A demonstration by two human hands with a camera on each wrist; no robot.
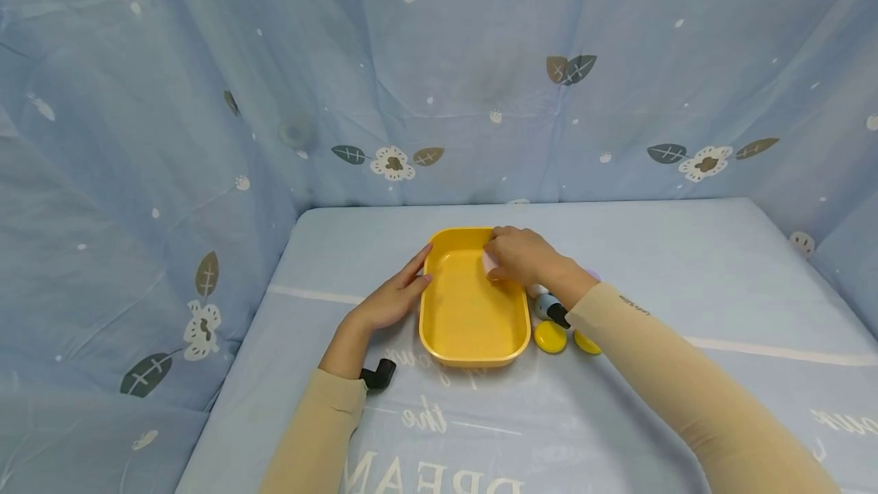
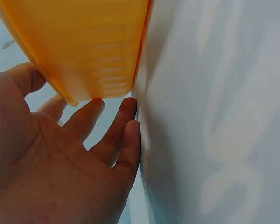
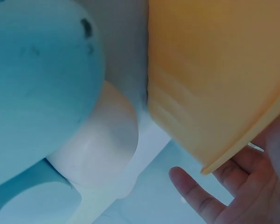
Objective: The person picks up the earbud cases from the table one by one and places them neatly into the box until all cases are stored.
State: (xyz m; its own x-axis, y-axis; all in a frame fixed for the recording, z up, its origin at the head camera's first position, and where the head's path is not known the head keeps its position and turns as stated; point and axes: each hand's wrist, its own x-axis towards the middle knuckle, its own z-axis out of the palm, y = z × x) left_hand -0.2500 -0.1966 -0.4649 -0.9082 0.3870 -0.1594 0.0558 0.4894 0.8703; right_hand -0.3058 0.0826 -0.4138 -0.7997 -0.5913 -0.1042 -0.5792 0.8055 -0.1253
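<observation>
A yellow rectangular tray [image 1: 473, 326] with rounded corners lies on the cloth-covered table. My left hand [image 1: 392, 299] rests against its left side, thumb at the rim; in the left wrist view the fingertips [image 2: 95, 105] touch the outer wall, fairly straight. My right hand [image 1: 524, 254] reaches over the far right part of the tray. Its fingers are curled round a small pale pink thing [image 1: 489, 264], mostly hidden, whose kind I cannot tell. In the right wrist view some of the right hand's fingers [image 3: 191, 189] extend outside the tray's rim.
Right of the tray, partly under my right forearm, lie two yellow discs [image 1: 550, 337], a light-blue rounded object [image 3: 37, 84] and a whitish round one [image 3: 102, 140]. A bit of purple [image 1: 593, 274] shows behind the sleeve. A patterned blue curtain [image 1: 473, 97] hangs behind the table.
</observation>
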